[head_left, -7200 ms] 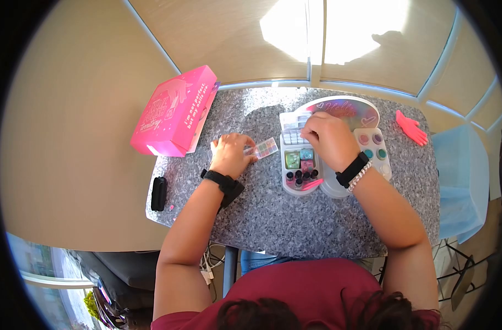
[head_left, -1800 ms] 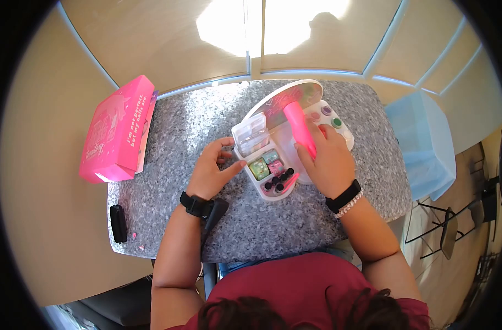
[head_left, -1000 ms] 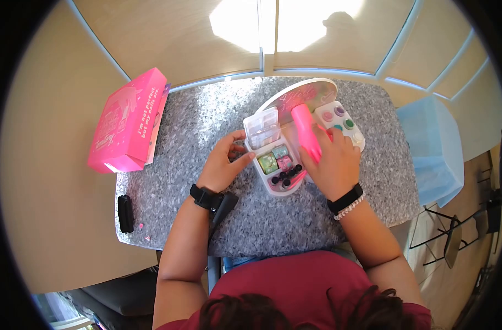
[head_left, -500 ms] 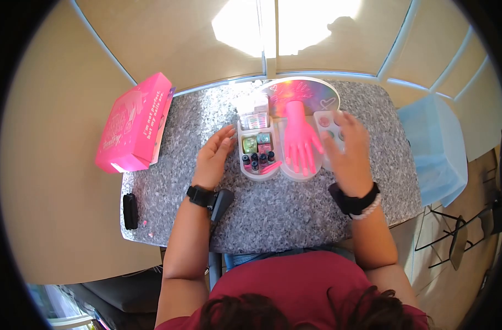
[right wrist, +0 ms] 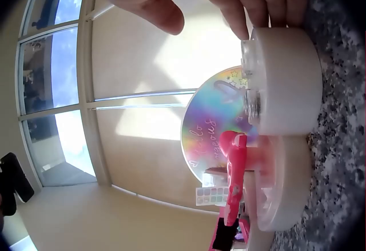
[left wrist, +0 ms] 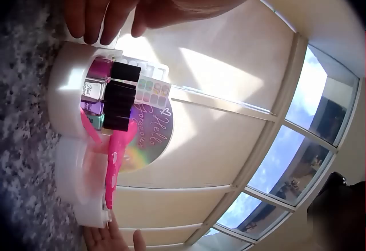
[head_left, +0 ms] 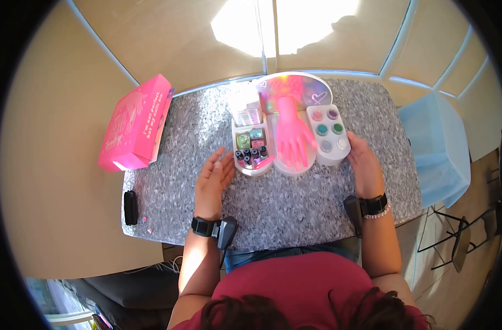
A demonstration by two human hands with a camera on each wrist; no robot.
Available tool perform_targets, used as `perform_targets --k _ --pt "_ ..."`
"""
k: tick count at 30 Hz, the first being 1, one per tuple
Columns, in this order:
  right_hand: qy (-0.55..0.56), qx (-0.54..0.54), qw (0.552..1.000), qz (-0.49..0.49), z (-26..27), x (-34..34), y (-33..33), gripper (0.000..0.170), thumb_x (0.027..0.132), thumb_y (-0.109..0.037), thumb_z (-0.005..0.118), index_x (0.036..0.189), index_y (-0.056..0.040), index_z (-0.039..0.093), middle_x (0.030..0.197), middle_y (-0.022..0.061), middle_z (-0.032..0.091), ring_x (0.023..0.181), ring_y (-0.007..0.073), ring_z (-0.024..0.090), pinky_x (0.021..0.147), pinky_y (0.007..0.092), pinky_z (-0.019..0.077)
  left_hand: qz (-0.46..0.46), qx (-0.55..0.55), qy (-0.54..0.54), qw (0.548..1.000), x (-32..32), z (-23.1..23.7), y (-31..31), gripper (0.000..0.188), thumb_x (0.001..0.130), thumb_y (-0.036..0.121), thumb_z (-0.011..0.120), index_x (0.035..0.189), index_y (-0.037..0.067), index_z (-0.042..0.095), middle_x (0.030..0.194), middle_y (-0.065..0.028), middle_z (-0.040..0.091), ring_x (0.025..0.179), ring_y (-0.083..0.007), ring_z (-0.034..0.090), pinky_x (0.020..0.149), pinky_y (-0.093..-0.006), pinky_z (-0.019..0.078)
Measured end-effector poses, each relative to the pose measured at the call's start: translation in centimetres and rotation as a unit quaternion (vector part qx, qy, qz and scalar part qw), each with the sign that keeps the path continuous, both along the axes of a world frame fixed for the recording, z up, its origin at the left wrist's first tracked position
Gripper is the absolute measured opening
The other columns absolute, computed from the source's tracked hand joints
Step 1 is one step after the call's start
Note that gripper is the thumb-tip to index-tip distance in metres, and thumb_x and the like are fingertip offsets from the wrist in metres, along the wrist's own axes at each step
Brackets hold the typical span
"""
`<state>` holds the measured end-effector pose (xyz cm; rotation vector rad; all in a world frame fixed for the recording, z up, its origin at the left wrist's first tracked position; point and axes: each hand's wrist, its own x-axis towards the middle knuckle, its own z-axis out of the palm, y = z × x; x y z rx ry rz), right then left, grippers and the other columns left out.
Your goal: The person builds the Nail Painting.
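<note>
A pink model hand (head_left: 295,132) lies fingers toward me on the white middle tray (head_left: 298,169) of a nail kit, its wrist end at the rainbow backboard (head_left: 270,93). On the kit's left, a white compartment tray (head_left: 252,174) holds several nail polish bottles (left wrist: 117,93) with black caps. The right tray (right wrist: 289,82) carries several small round pots (head_left: 322,130) of colour. My left hand (head_left: 210,184), fingers extended and loose, is beside the left tray. My right hand (head_left: 366,165) has its fingertips at the outer side of the right tray, thumb apart. Neither hand holds anything.
A pink box (head_left: 135,124) stands at the table's back left. A black case (head_left: 130,208) and tiny pink bits (head_left: 145,219) lie near the left edge of the granite-look table (head_left: 289,212). A light blue covered object (head_left: 435,148) stands off the right edge.
The right hand has let go of the pink model hand and moved to the kit's right side. The kit, earlier turned at an angle, now faces me. The left hand has come slightly nearer me.
</note>
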<state>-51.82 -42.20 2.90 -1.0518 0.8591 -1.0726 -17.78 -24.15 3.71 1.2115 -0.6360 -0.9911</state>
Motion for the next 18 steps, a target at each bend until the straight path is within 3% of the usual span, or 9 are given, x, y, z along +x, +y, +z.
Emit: perform_targets --k 2,3,4,6,7,10,14,17,18 --pt "-0.006 -0.014 0.999 -0.029 -0.7 -0.7 -0.4 0.049 0.118 -0.036 0.048 0.149 -0.0019 0.065 0.152 0.013 0.066 0.142 0.0255 0.061 0.121 0.0424 0.0446 0.125 -0.024 -0.137 0.982 0.4 0.1 0.1 0.048 0.12 0.034 0.051 0.157 0.004 0.057 0.153 -0.0227 0.066 0.139 -0.0258 0.065 0.114 -0.0408 0.0526" --pt "-0.018 0.015 0.996 -0.089 -0.9 -1.2 -0.6 0.046 0.117 -0.036 0.05 0.143 -0.0023 0.066 0.146 0.0135 0.069 0.135 0.0247 0.064 0.116 0.0419 0.0486 0.226 -0.056 -0.234 0.944 0.5 0.1 -0.3 0.039 0.12 0.036 0.05 0.135 0.006 0.07 0.119 -0.0148 0.079 0.099 -0.0147 0.072 0.086 -0.0294 0.0555" --pt "-0.031 0.044 0.987 -0.149 -1.0 -1.5 -0.8 0.043 0.116 -0.036 0.052 0.138 -0.0026 0.068 0.14 0.014 0.073 0.128 0.0239 0.067 0.11 0.0415 0.0527 0.228 -0.056 -0.236 0.943 1.2 -0.4 0.3 0.039 0.12 0.036 0.05 0.135 0.006 0.07 0.119 -0.0148 0.079 0.099 -0.0147 0.072 0.086 -0.0294 0.0555" --pt "-0.04 0.047 0.987 -0.147 -0.8 -2.1 -0.7 0.039 0.115 -0.035 0.054 0.132 -0.0032 0.069 0.131 0.0133 0.075 0.117 0.0219 0.07 0.101 0.0396 0.0557 0.219 -0.076 -0.198 0.952 3.1 -1.4 1.8 0.038 0.12 0.038 0.051 0.112 0.009 0.073 0.088 -0.0042 0.073 0.07 -0.007 0.057 0.064 -0.0236 0.0427" --pt "-0.047 0.049 0.987 -0.147 -0.8 -2.4 -0.7 0.036 0.114 -0.034 0.056 0.126 -0.0037 0.071 0.122 0.0126 0.078 0.105 0.0199 0.073 0.092 0.0377 0.0586 0.259 -0.063 -0.165 0.95 1.9 -0.3 1.1 0.04 0.12 0.038 0.051 0.098 0.011 0.069 0.072 0.0028 0.058 0.059 -0.0044 0.043 0.055 -0.0232 0.0304" --pt "-0.005 0.002 0.99 -0.14 -1.6 -3.1 -0.9 0.029 0.114 -0.03 0.057 0.117 -0.0048 0.072 0.105 0.008 0.078 0.087 0.0156 0.072 0.077 0.0327 0.0574 0.199 -0.051 -0.139 0.969 2.8 -0.9 1.6 0.038 0.119 0.037 0.052 0.097 0.01 0.068 0.073 0.0027 0.057 0.061 -0.0048 0.045 0.055 -0.0233 0.0321" --pt "-0.013 -0.003 0.989 -0.147 -1.6 -2.8 -0.9 0.026 0.114 -0.028 0.058 0.112 -0.0052 0.072 0.094 0.0035 0.073 0.077 0.0127 0.067 0.069 0.0293 0.053 0.185 -0.045 -0.151 0.97 2.4 -0.8 1.6 0.036 0.119 0.03 0.053 0.095 0.009 0.068 0.073 0.0041 0.055 0.063 -0.004 0.045 0.057 -0.0231 0.0321" --pt "-0.017 -0.024 0.99 -0.135 -1.6 -2.9 -1.0 0.026 0.114 -0.028 0.059 0.111 -0.0051 0.071 0.089 0.0012 0.069 0.075 0.012 0.063 0.067 0.029 0.0504 0.239 -0.047 -0.145 0.959 2.8 -0.5 2.8 0.032 0.117 0.032 0.058 0.097 0.01 0.07 0.073 0.004 0.055 0.061 -0.0036 0.043 0.055 -0.0229 0.031" --pt "-0.012 -0.02 0.99 -0.139 -1.4 -2.9 -0.9 0.026 0.114 -0.028 0.059 0.11 -0.0052 0.071 0.089 0.0008 0.067 0.075 0.0118 0.062 0.066 0.029 0.0498 0.305 -0.041 -0.169 0.936 3.4 0.3 4.0 0.029 0.115 0.031 0.063 0.098 0.009 0.07 0.075 0.0039 0.056 0.063 -0.0037 0.045 0.057 -0.0229 0.0332"
